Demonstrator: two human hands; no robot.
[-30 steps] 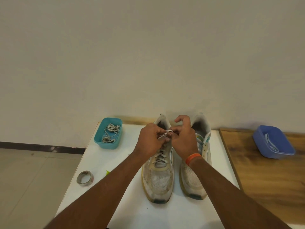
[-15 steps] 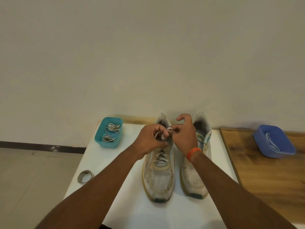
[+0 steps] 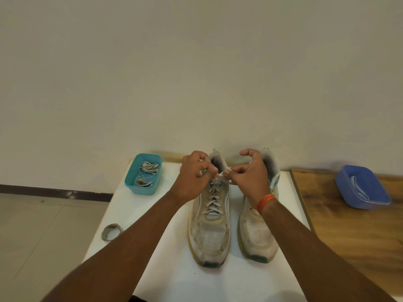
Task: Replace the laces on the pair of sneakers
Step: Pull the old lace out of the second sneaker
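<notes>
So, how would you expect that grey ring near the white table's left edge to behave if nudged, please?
The grey ring looks thin and hollow, so probably light. It lies flat, so it would likely slide rather than roll. Near the white table edge, it might drop off.

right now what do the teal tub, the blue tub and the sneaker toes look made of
Teal tub: probably plastic, smooth moulded walls, rounded corners.
Blue tub: likely plastic too, slightly glossy rim.
Left sneaker and right sneaker toes: woven mesh fabric, dirty off-white, fine grid texture visible.
</notes>
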